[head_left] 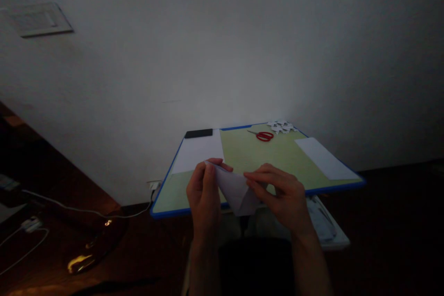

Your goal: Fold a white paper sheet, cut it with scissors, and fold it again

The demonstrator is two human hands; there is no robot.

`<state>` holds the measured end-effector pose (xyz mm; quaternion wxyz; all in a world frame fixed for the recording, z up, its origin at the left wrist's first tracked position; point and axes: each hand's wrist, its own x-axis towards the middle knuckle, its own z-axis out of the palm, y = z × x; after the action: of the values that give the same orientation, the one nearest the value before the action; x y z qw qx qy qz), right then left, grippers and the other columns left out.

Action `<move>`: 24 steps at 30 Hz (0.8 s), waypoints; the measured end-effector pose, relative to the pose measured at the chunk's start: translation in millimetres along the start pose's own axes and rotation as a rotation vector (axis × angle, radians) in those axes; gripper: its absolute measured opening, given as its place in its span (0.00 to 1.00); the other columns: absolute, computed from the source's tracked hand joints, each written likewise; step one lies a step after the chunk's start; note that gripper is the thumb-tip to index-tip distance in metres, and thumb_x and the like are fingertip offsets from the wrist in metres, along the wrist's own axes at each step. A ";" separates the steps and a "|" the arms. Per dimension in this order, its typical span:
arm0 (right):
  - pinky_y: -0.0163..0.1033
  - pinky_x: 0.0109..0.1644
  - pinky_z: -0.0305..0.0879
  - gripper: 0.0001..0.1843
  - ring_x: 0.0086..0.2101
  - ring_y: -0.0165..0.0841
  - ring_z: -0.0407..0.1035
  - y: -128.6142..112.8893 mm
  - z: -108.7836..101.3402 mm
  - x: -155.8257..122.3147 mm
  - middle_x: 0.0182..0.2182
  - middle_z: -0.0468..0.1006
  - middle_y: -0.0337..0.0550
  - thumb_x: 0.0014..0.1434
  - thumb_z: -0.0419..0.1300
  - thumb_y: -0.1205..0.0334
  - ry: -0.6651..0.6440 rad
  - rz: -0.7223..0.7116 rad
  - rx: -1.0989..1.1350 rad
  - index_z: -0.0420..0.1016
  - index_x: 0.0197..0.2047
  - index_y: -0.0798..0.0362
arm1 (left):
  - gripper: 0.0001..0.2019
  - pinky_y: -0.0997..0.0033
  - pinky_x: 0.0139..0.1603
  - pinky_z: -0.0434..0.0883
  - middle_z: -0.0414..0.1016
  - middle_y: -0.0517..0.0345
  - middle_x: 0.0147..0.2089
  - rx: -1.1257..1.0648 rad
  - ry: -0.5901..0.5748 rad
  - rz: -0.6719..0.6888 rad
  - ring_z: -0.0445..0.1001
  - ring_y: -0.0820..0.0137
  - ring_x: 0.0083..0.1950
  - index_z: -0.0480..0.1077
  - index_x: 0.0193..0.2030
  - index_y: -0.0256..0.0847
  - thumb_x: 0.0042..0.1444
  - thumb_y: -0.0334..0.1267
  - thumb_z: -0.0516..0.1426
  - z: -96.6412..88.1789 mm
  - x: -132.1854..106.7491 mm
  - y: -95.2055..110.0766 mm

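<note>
A folded sheet of white paper (pixel 233 189), roughly triangular and pointing downward, is held up in front of the table's near edge. My left hand (pixel 206 189) pinches its upper left corner between thumb and fingers. At the upper right side, the fingertips of my right hand (pixel 280 192) are closed on the paper's edge. A crease runs near its lower tip. Beyond the hands, red-handled scissors (pixel 264 136) lie on the green tabletop (pixel 256 155), and several white cut-paper shapes (pixel 281 126) lie at the far right corner.
White paper sheets lie on the table's left (pixel 199 152) and right (pixel 326 158). A dark flat object (pixel 199 133) rests at the back left corner. Under the right side is a white tray (pixel 335 243) with papers. Cables (pixel 86 212) hang at left; a wall (pixel 222 46) stands behind.
</note>
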<state>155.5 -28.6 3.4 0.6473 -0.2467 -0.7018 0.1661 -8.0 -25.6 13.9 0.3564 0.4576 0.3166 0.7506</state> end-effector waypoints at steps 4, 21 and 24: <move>0.40 0.41 0.70 0.14 0.36 0.32 0.76 -0.4 0.5 1.5 0.36 0.84 0.39 0.66 0.67 0.73 -0.001 -0.052 -0.061 0.87 0.50 0.47 | 0.14 0.75 0.35 0.71 0.81 0.57 0.35 0.006 0.030 0.013 0.76 0.71 0.35 0.80 0.43 0.41 0.68 0.50 0.62 -0.7 -0.1 0.4; 0.43 0.41 0.70 0.13 0.36 0.34 0.75 -4.8 0.6 3.1 0.36 0.84 0.40 0.66 0.67 0.74 0.016 -0.112 -0.148 0.85 0.50 0.48 | 0.14 0.65 0.46 0.77 0.86 0.53 0.40 0.191 0.074 0.083 0.83 0.64 0.41 0.81 0.45 0.41 0.67 0.50 0.63 -1.9 -2.9 1.8; 0.43 0.41 0.69 0.13 0.35 0.34 0.75 -4.6 0.1 3.0 0.35 0.84 0.40 0.66 0.67 0.73 0.012 -0.113 -0.155 0.85 0.50 0.48 | 0.14 0.63 0.47 0.76 0.87 0.53 0.39 0.216 0.079 0.083 0.83 0.62 0.42 0.81 0.45 0.41 0.69 0.49 0.60 -1.0 -3.0 3.5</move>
<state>154.6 -30.7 8.3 0.6387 -0.2571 -0.7216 0.0728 -8.8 -30.1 14.9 0.2608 0.4761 0.3902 0.7437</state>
